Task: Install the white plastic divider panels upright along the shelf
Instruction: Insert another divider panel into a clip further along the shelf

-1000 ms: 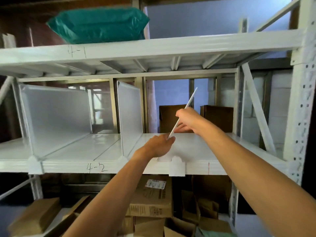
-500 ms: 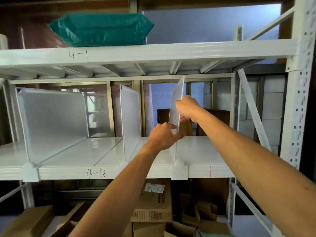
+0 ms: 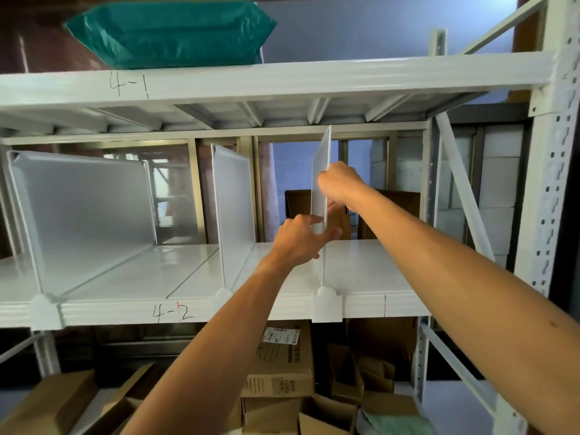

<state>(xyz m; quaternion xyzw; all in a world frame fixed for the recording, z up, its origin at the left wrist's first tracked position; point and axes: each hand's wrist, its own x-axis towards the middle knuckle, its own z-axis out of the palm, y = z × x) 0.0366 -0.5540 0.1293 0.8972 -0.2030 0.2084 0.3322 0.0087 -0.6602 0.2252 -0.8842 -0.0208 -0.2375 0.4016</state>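
A third white divider panel (image 3: 320,158) stands upright on the white shelf (image 3: 194,268), seen almost edge-on, above a white front clip (image 3: 326,304). My right hand (image 3: 337,183) grips its front edge at mid height. My left hand (image 3: 298,240) pinches the same edge lower down. Two other white divider panels stand upright to the left: a wide one (image 3: 84,211) at the far left and a narrower-looking one (image 3: 233,205) near the middle, each with a clip at the shelf's front lip.
The upper shelf (image 3: 282,80) marked "4-1" carries a green bag (image 3: 169,32). The front lip reads "4-2", with a red mark (image 3: 385,306) to the right. Brown boxes (image 3: 395,208) stand behind the shelf, cardboard boxes (image 3: 282,365) below. A white perforated post (image 3: 552,183) bounds the right.
The panel has swung from a low slant up to vertical over the front clip. Both hands rose with it and still hold its front edge.
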